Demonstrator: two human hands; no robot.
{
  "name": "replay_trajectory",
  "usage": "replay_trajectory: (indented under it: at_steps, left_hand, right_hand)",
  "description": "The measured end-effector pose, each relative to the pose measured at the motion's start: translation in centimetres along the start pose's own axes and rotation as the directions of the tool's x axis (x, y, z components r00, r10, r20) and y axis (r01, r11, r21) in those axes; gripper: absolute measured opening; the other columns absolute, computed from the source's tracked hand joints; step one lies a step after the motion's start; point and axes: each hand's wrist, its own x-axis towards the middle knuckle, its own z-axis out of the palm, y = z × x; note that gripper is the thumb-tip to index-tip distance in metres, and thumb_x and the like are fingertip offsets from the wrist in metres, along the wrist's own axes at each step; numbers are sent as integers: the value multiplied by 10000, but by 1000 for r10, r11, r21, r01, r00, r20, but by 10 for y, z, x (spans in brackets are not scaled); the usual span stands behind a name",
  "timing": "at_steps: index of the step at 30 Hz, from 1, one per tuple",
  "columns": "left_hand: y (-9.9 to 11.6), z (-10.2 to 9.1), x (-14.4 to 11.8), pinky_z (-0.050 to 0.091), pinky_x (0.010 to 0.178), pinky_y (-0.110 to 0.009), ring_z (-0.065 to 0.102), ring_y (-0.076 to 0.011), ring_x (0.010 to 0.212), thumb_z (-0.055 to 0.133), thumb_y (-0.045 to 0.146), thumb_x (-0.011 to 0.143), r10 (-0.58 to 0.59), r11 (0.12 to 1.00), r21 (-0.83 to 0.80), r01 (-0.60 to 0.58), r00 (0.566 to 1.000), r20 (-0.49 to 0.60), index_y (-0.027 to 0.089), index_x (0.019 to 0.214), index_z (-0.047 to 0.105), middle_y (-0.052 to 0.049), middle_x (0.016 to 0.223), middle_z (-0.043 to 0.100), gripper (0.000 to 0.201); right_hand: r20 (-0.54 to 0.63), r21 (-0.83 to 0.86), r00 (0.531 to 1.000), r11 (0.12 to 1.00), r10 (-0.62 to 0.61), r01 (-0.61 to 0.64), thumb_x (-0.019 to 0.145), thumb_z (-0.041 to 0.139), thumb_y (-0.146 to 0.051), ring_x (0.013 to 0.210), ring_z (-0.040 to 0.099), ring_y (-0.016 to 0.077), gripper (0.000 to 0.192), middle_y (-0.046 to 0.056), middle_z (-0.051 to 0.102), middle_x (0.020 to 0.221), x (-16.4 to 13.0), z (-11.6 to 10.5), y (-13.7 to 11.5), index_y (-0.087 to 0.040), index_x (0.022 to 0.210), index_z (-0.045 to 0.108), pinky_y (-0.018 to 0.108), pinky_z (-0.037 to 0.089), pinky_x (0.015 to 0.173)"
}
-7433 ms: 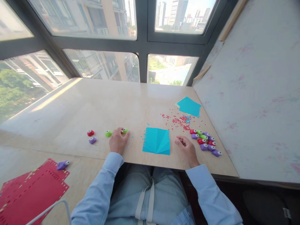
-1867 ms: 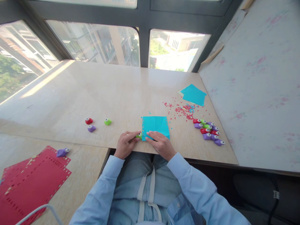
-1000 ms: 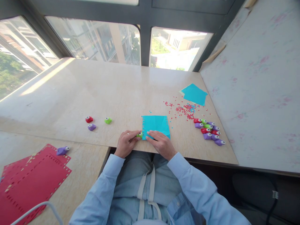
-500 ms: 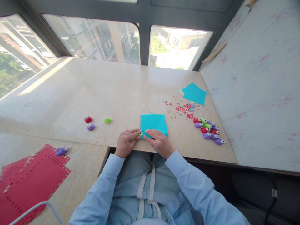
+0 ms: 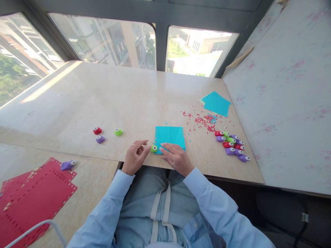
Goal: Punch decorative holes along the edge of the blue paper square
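Paper (image 5: 169,137) low in the middle of the frame needs your right hand (image 5: 176,158) flat on its near edge, fingers spread, while your left hand (image 5: 134,155), fingers loosely open just off the green punch (image 5: 154,148) at its lower-left corner, presses it straight down

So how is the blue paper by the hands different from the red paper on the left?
The blue paper is small, with holes along its side edges, and the right hand presses it. The red paper is bigger, with holes in rows across it, and a purple punch sits on it. Both lie flat.
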Motion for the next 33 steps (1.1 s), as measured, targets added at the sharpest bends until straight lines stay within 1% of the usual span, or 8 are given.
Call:
replay_trajectory:
  at_steps: [3, 5, 7, 9, 11, 16, 24, 33]
  left_hand:
    - [11, -12, 3, 436, 530, -236, 538, -129, 577, 581, 574, 828, -212, 976, 70, 205, 971, 110, 156, 846, 663, -19, 669, 592, 426]
    - [16, -16, 8, 413, 461, -227, 555, -138, 532, 568, 639, 796, -355, 935, 95, 342, 898, 260, 158, 740, 615, -13, 614, 574, 487]
    - [19, -16, 14, 399, 401, -225, 584, -156, 507, 566, 695, 754, -454, 886, 89, 455, 812, 368, 160, 736, 573, -29, 647, 610, 535]
    - [22, -14, 20, 402, 376, -224, 604, -170, 504, 587, 721, 713, -511, 845, 78, 530, 754, 413, 163, 773, 557, -47, 688, 640, 562]
    - [26, -11, 26, 420, 381, -223, 608, -170, 499, 628, 722, 672, -550, 813, 83, 576, 715, 432, 164, 804, 557, -50, 690, 646, 579]
    - [33, -7, 33, 446, 395, -225, 605, -163, 481, 657, 735, 623, -590, 779, 110, 618, 661, 463, 164, 808, 550, -36, 659, 636, 610]
    - [33, -5, 33, 451, 398, -226, 607, -164, 480, 640, 749, 629, -612, 764, 127, 633, 648, 453, 165, 777, 533, -25, 632, 622, 612]
    - [29, 2, 34, 450, 397, -228, 597, -159, 468, 619, 755, 648, -580, 787, 126, 604, 654, 486, 163, 780, 537, -23, 612, 612, 612]
  right_hand:
    - [-118, 99, 988, 991, 101, -90, 952, 567, -258, 1162, 575, 195, 264, 99, 638, 1217, -3, -10, 1, -179, 1194, 637, 373, 484, 976]
    - [-232, 122, 946, 972, 226, -202, 964, 524, -216, 1152, 575, 197, 242, 102, 636, 1210, -8, -17, 7, -181, 1176, 635, 394, 469, 991]
    - [-345, 108, 859, 926, 377, -363, 964, 508, -246, 1153, 564, 224, 241, 122, 627, 1204, -15, -22, 19, -171, 1154, 634, 440, 454, 996]
    - [-423, 113, 736, 837, 528, -536, 948, 519, -333, 1117, 571, 256, 302, 143, 626, 1172, -22, -26, 32, -147, 1165, 615, 474, 461, 963]
    - [-409, 94, 684, 773, 604, -627, 920, 536, -412, 1059, 585, 269, 385, 151, 632, 1139, -27, -27, 41, -133, 1179, 597, 480, 468, 924]
    - [-306, -48, 760, 788, 573, -613, 920, 526, -471, 1013, 570, 286, 429, 136, 667, 1034, -26, -27, 41, -137, 1181, 591, 479, 408, 922]
    - [-272, -11, 744, 772, 610, -636, 919, 516, -498, 801, 584, 237, 455, 64, 660, 817, -23, -25, 38, -124, 1163, 598, 394, 394, 827]
    - [-255, 11, 744, 771, 618, -637, 920, 502, -495, 771, 584, 232, 449, 52, 662, 797, -24, -25, 38, -130, 1160, 605, 387, 384, 813]
